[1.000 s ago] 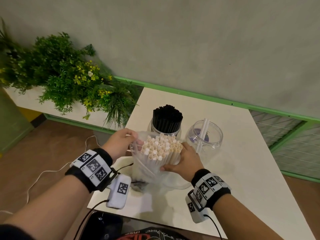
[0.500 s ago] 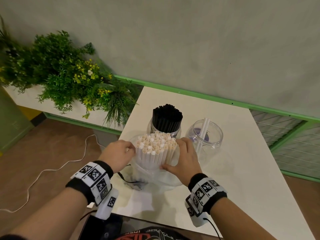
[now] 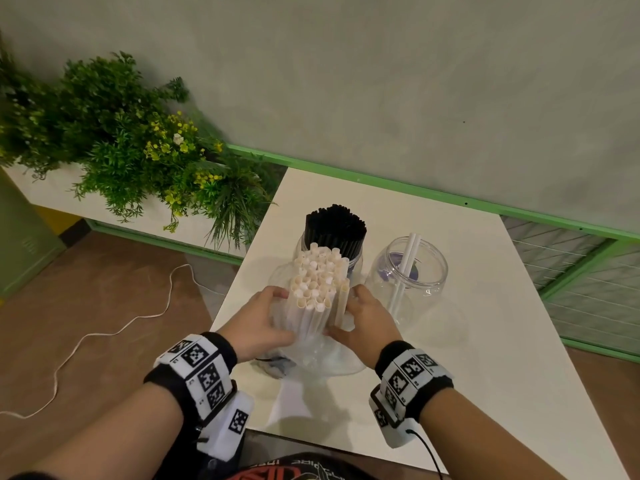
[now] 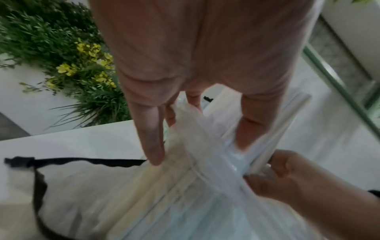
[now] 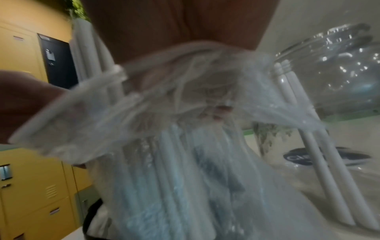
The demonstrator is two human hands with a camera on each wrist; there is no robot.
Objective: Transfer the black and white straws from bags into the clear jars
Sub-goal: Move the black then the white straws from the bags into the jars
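Left hand (image 3: pixel 256 320) and right hand (image 3: pixel 369 318) curled narrow around clear bag (image 3: pixel 311 348), gripping white straws (image 3: pixel 318 289) upright just in front of black-straw jar (image 3: pixel 334 233); near-empty jar (image 3: pixel 408 268) right of it.

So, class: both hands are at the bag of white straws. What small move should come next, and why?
Probably lift the white straws out of the clear bag and toward the right jar. The left hand and right hand grip bundle and bag, the tops stand clear, and that jar holds only two straws, while the other jar is packed with black straws.
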